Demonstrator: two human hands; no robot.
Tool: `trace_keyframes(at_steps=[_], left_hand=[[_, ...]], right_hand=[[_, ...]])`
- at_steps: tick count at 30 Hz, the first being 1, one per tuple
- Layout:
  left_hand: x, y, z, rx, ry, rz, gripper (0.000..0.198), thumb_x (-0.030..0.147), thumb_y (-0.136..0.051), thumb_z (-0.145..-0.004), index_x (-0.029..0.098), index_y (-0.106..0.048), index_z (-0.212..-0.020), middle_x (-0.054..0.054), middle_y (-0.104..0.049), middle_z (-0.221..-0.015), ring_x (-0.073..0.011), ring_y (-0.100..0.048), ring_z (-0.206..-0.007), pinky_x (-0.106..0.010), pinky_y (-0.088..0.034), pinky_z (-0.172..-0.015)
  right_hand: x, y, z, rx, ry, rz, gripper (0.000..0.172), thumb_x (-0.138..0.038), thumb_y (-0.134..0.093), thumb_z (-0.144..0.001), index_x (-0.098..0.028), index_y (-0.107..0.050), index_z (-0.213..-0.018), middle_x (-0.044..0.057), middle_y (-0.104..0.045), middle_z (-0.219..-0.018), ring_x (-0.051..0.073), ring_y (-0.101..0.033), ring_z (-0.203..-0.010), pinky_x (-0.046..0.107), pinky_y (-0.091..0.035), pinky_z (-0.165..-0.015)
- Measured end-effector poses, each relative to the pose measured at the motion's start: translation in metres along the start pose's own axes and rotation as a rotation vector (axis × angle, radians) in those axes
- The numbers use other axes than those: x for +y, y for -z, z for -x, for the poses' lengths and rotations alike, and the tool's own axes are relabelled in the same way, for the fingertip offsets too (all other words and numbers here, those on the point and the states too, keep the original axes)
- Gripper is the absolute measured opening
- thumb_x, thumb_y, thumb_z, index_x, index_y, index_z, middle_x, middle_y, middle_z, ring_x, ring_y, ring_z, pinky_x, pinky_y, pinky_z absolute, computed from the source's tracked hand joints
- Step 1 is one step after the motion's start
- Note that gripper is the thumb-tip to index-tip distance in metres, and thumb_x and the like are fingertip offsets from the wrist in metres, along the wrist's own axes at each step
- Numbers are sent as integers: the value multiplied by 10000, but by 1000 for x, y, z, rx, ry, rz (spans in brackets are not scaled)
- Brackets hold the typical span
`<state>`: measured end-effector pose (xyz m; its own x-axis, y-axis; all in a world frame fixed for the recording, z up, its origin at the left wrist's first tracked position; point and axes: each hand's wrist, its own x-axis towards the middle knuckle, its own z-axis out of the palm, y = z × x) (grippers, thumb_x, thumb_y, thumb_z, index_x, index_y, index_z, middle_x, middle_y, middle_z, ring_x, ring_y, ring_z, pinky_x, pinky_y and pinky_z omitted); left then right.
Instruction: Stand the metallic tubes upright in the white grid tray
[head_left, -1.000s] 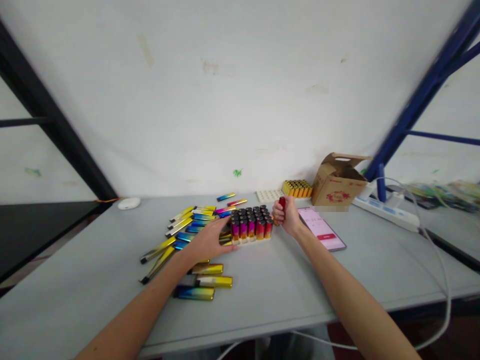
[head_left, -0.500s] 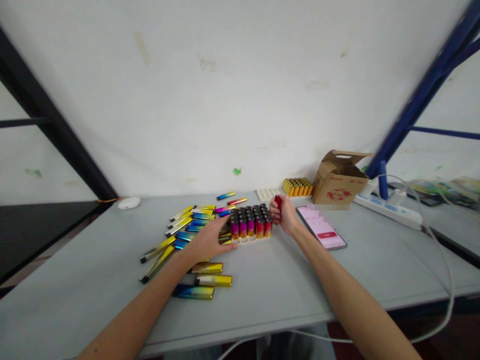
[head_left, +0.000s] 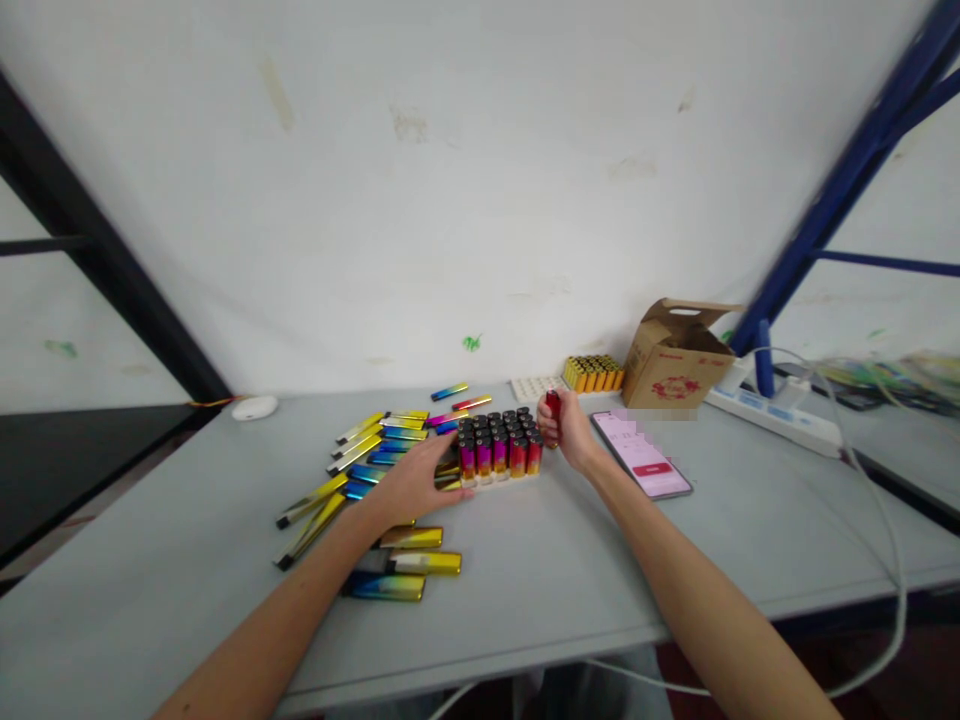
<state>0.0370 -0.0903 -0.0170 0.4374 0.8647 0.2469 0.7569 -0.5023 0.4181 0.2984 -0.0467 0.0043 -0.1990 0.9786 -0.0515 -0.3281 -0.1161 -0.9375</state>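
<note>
A block of upright shiny tubes (head_left: 501, 440), purple to red with dark ends, stands in a white holed tray (head_left: 504, 482) mid-table. My left hand (head_left: 412, 480) is curved about the tray's left side, its thumb at the front left corner and its fingers toward the back. The fingertips are partly hidden by the tubes. Just right of the block, my right hand (head_left: 571, 432) is closed around a red tube (head_left: 553, 405), held upright with its top showing above the fist. Several flat-lying shiny yellow and blue tubes (head_left: 405, 563) are spread around my left forearm.
Behind the block lies a white holed tray (head_left: 531, 387), beside upright yellow tubes (head_left: 594, 374). An open cardboard box (head_left: 675, 365), a phone (head_left: 645, 455) and a power strip (head_left: 780, 420) are at right. A white oval object (head_left: 254, 408) sits far left.
The whole view has shifted very slightly. Both hands keep their places, the right one still around the red tube and the left one still at the tray.
</note>
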Motion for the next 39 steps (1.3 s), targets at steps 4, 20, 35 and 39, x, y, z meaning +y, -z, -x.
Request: trace_keyframes(at_steps=[4, 20, 35, 39], left_hand=[[0, 0, 0, -1, -18, -13, 827, 536, -725, -713, 144, -468, -1394, -184, -512, -1429, -365, -501, -1295, -488, -378, -1100], [-4, -3, 0, -4, -38, -40, 812, 558, -711, -734, 176, -449, -1401, -165, -539, -1409, -359, -507, -1288, -503, -391, -1081], [-2, -3, -2, -3, -61, 5, 777, 516, -733, -729, 149, -482, -1367, -184, -570, -1365, -353, -535, -1252, -500, -408, -1056], [-3, -4, -2, -11, -70, 16, 763, 520, -735, -732, 176, -488, -1366, -161, -572, -1370, -342, -529, -1261, -494, -401, -1063]], right_hand=[[-1, 0, 3, -36, 89, 3, 439, -636, -426, -783, -229, -393, -621, -93, -263, -431, 74, -205, -341, 200, -150, -336], [-23, -10, 36, -66, 647, 529, 285, -484, -644, -833, -212, -705, -893, 29, -706, -851, 190, -636, -814, 331, -505, -790], [-6, -23, 41, -285, 938, 1082, 200, -152, -682, -706, -222, -682, -894, 63, -660, -984, 250, -587, -1025, 440, -436, -943], [-7, -18, 40, -245, 965, 1112, 171, -173, -693, -702, -223, -666, -863, 77, -593, -1121, 260, -558, -1087, 466, -403, -978]])
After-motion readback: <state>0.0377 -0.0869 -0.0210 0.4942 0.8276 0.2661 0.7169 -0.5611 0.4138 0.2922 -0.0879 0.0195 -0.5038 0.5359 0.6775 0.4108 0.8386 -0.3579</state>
